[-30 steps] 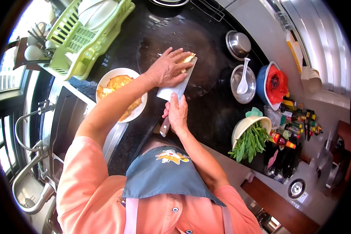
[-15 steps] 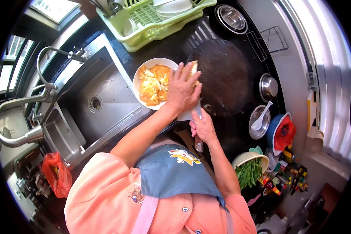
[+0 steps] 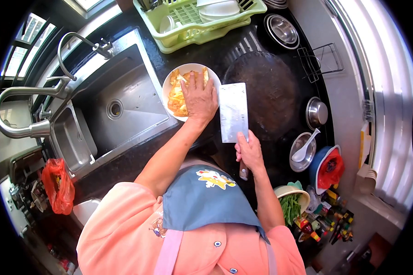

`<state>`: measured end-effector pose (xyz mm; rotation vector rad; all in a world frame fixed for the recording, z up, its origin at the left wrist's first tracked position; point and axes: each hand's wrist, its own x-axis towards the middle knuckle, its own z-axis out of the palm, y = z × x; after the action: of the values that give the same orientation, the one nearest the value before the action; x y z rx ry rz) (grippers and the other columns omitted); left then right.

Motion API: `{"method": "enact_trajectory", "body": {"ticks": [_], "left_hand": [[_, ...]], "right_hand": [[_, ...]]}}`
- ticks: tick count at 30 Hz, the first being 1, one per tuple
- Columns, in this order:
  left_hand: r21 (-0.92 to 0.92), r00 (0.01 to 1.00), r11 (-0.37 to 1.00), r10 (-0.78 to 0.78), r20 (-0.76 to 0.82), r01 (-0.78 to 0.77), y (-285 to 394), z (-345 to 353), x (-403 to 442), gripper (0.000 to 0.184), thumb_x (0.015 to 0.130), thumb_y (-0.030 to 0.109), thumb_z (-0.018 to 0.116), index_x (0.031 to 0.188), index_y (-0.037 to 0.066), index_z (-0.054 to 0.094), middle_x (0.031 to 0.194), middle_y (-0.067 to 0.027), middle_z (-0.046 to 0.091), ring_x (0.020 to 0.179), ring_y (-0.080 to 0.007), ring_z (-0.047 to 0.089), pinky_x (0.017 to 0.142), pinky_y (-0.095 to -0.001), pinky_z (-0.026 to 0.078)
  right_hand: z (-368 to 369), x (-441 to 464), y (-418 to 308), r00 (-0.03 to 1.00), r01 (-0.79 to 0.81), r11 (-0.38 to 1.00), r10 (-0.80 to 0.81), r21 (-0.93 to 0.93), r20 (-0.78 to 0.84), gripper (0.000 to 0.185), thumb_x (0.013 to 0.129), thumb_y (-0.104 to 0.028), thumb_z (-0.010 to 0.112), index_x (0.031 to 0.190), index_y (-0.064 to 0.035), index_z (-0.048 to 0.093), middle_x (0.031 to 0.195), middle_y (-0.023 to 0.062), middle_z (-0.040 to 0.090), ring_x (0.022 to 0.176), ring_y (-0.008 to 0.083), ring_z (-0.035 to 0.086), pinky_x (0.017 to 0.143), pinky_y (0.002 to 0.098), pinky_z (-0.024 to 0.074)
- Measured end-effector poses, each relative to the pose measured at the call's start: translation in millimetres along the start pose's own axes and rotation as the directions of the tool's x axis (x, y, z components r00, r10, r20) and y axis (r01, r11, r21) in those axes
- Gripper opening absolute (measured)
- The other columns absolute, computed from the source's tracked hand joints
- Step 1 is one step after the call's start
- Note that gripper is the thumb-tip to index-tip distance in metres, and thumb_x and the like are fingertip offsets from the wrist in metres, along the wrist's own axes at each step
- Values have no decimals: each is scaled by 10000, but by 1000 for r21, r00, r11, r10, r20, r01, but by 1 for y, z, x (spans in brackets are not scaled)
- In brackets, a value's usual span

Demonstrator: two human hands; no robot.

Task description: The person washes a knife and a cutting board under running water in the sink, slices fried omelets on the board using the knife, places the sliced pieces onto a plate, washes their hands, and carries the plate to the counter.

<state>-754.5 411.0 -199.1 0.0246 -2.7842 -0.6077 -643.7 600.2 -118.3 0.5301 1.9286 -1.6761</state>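
Observation:
My left hand (image 3: 200, 98) is palm down over a white bowl (image 3: 165, 96), its fingers spread and resting on or just above the pieces of fried egg (image 3: 175, 98) inside. The hand hides part of the egg. My right hand (image 3: 250, 153) is wrapped round the handle of a cleaver (image 3: 234, 112). The cleaver's broad blade lies flat to view beside the bowl, with no egg on its visible face. Right of the blade is a round dark chopping board (image 3: 266, 94), its surface wet-looking.
A steel sink (image 3: 133, 101) with a tap (image 3: 20, 133) is on the left. Behind stands a green dish rack (image 3: 188, 36) with white bowls. Along the right are steel bowls (image 3: 316, 112), a white spoon (image 3: 305, 147), a basin with a red bag (image 3: 330, 169), green vegetables (image 3: 290, 208) and several bottles.
My left hand has moved left from the cleaver blade to the bowl, and the egg that was at the blade is gone from it. The cleaver's blade is now fully visible.

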Motion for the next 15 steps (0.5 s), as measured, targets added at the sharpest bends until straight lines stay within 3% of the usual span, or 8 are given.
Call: {"method": "enact_trajectory", "body": {"ticks": [3, 6, 8, 9, 10, 12, 15], "left_hand": [[6, 998, 1000, 0, -65, 0, 10, -8, 0, 411, 926, 308, 655, 1286, 110, 672, 1488, -205, 481, 1452, -454, 352, 1176, -693, 179], [-39, 982, 995, 84, -172, -92, -1, -53, 4, 452, 931, 301, 690, 1355, 151, 642, 1527, -181, 452, 1508, -422, 276, 1205, -639, 175], [-172, 978, 979, 71, -195, -106, -32, -89, 6, 360, 895, 203, 746, 1246, 131, 713, 1409, -181, 558, 1374, -421, 455, 1156, -500, 358], [-160, 989, 985, 48, -142, -71, -50, -103, 5, 276, 876, 187, 762, 1142, 114, 755, 1258, -160, 650, 1177, -369, 597, 1026, -452, 475], [-213, 999, 977, 15, -31, -22, -70, -110, 2, 199, 850, 189, 783, 1027, 97, 787, 1093, -121, 712, 1007, -315, 650, 916, -442, 514], [-175, 981, 984, 37, 191, -3, -95, -121, -8, 155, 814, 182, 808, 940, 93, 805, 945, -89, 737, 913, -296, 655, 860, -428, 525], [-103, 917, 994, 73, 392, -35, -102, -131, -12, 127, 774, 177, 821, 868, 92, 810, 863, -66, 740, 876, -281, 642, 824, -412, 521]], "right_hand": [[-11, -13, -8, 999, 43, 998, -42, 35, -16, 297, 1066, -331, 557, 1088, -35, 576, 652, 0, 516, 463, 73, 480, 434, 246, 442], [-16, -17, -6, 997, 75, 995, -73, 63, -33, 302, 1070, -337, 557, 1091, -36, 579, 654, -1, 518, 460, 69, 476, 431, 238, 439], [-19, -19, -7, 995, 88, 993, -85, 75, -45, 307, 1071, -341, 556, 1092, -35, 579, 654, 0, 518, 461, 68, 476, 431, 239, 439], [-19, -21, -7, 995, 88, 993, -84, 83, -50, 315, 1073, -345, 555, 1093, -31, 579, 656, 0, 518, 461, 67, 476, 431, 239, 441], [-20, -21, -5, 995, 90, 992, -86, 88, -52, 316, 1073, -345, 554, 1094, -31, 579, 656, 1, 519, 460, 68, 475, 430, 239, 442], [-22, -19, -1, 994, 96, 991, -91, 89, -53, 317, 1073, -344, 553, 1095, -29, 578, 657, 2, 519, 458, 68, 474, 430, 240, 443], [-22, -17, 3, 996, 66, 993, -61, 101, -58, 318, 1073, -343, 553, 1095, -27, 577, 659, 3, 520, 455, 70, 475, 428, 242, 445]]}}
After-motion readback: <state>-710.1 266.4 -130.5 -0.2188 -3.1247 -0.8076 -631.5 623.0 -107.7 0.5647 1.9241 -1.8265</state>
